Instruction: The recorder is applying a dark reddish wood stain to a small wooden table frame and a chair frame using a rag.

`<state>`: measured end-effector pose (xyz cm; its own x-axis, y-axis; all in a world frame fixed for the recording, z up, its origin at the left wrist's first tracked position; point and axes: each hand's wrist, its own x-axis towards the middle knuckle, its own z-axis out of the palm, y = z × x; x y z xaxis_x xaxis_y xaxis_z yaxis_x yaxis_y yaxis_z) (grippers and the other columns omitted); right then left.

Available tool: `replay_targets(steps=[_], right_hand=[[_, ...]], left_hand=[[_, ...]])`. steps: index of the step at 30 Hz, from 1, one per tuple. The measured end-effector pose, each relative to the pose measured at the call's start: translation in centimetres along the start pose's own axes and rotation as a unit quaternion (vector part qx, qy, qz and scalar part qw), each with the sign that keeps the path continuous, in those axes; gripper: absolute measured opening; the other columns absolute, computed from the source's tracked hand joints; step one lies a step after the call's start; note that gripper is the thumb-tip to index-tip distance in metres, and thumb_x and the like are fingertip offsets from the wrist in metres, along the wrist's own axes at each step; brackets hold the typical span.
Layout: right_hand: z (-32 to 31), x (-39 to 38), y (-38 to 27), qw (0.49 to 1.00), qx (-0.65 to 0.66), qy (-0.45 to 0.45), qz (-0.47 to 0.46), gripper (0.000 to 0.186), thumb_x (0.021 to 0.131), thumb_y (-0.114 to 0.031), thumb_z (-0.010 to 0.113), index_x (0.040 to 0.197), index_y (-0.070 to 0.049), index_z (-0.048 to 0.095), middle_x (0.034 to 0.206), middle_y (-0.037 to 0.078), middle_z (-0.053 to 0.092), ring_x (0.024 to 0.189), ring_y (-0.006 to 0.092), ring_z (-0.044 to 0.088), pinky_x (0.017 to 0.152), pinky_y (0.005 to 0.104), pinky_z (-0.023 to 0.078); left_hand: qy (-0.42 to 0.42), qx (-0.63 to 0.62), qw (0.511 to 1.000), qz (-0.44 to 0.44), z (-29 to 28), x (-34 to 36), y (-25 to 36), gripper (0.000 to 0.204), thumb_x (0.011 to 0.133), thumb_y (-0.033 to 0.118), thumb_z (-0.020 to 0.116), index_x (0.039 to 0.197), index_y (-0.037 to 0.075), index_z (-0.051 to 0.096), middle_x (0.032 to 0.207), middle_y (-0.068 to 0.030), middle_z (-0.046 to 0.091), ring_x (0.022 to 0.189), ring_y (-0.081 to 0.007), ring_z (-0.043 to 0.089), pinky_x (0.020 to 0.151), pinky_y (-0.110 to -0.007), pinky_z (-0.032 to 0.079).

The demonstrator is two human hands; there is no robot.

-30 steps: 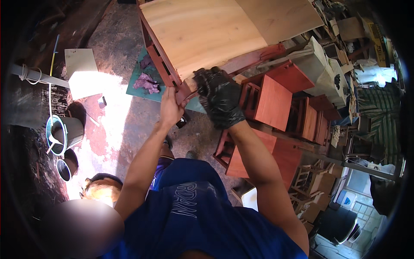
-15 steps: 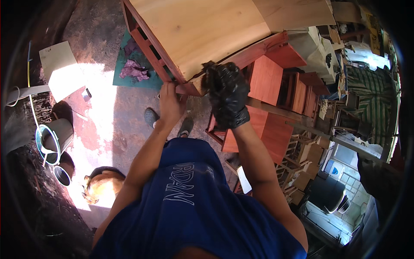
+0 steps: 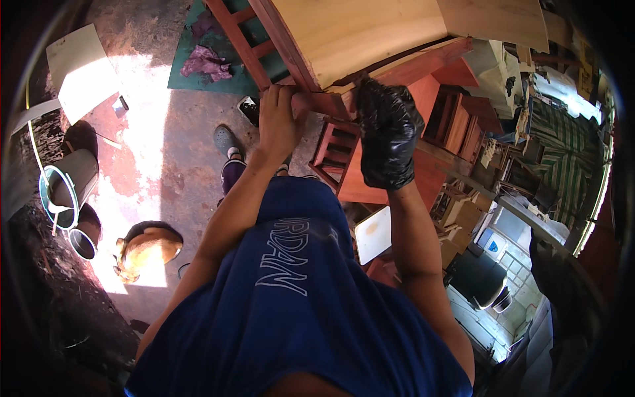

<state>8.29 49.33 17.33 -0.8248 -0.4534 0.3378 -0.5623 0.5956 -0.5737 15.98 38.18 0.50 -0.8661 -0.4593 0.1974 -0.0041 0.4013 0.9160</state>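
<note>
A wooden furniture piece with a pale plywood panel and a reddish-brown frame stands at the top of the view. My bare left hand grips the end of the frame near its corner, fingers wrapped over the wood. My right hand, in a black plastic glove, is closed against the frame's edge just right of that corner. Its fingertips are bunched and dark, so what they hold, if anything, cannot be made out.
Reddish wooden furniture stands at the right. A green sheet with a crumpled purple cloth lies at the upper left. Buckets and a tan animal, seemingly a dog, are on the left floor. A white-topped piece stands beside me.
The view has shifted. The furniture corner and both hands now sit higher and farther right in the picture. My left hand stays on the frame, and my gloved hand stays at its edge.
</note>
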Motion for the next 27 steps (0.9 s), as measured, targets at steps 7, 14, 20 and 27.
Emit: replay_targets(steps=[7,14,20,27], right_hand=[[0.9,-2.9,-0.1,0.995,-0.058,0.029,-0.079,0.027,0.083,0.005,0.072,0.11,0.004,0.072,0.097,0.011,0.07,0.09,0.0182,0.069,0.079,0.034,0.056],[0.1,-3.1,-1.6,0.996,-0.094,0.005,0.001,0.018,0.08,0.005,0.076,0.097,0.0,0.075,0.084,0.012,0.069,0.082,0.025,0.069,0.073,0.037,0.054],[-0.5,-1.3,-0.9,0.993,0.077,-0.039,0.081,0.013,0.085,0.003,0.072,0.097,-0.001,0.073,0.083,0.012,0.069,0.075,0.0264,0.067,0.067,0.0381,0.054],[-4.8,6.6,6.7,0.989,-0.135,0.01,0.057,0.018,0.089,-0.023,0.072,0.097,-0.007,0.072,0.092,0.014,0.07,0.08,0.0328,0.069,0.071,0.0418,0.056]], left_hand=[[0.023,-0.007,1.0,0.012,0.2,0.4,-0.1,0.044,0.073,0.002,0.077,0.113,0.003,0.057,0.108,-0.0167,0.057,0.102,-0.0389,0.056,0.088,-0.047,0.046],[0.018,0.003,1.0,0.005,0.5,0.0,0.2,0.042,0.074,0.003,0.075,0.112,0.003,0.057,0.106,-0.0169,0.056,0.104,-0.0391,0.056,0.09,-0.047,0.046],[-0.005,0.021,1.0,-0.005,0.1,0.1,0.0,0.046,0.074,0.007,0.077,0.115,0.003,0.056,0.11,-0.017,0.056,0.107,-0.0392,0.055,0.094,-0.048,0.044],[-0.022,0.025,0.998,-0.051,-0.2,0.0,1.3,0.045,0.078,0.009,0.075,0.118,0.001,0.057,0.116,-0.0189,0.055,0.112,-0.0408,0.053,0.099,-0.049,0.043]])
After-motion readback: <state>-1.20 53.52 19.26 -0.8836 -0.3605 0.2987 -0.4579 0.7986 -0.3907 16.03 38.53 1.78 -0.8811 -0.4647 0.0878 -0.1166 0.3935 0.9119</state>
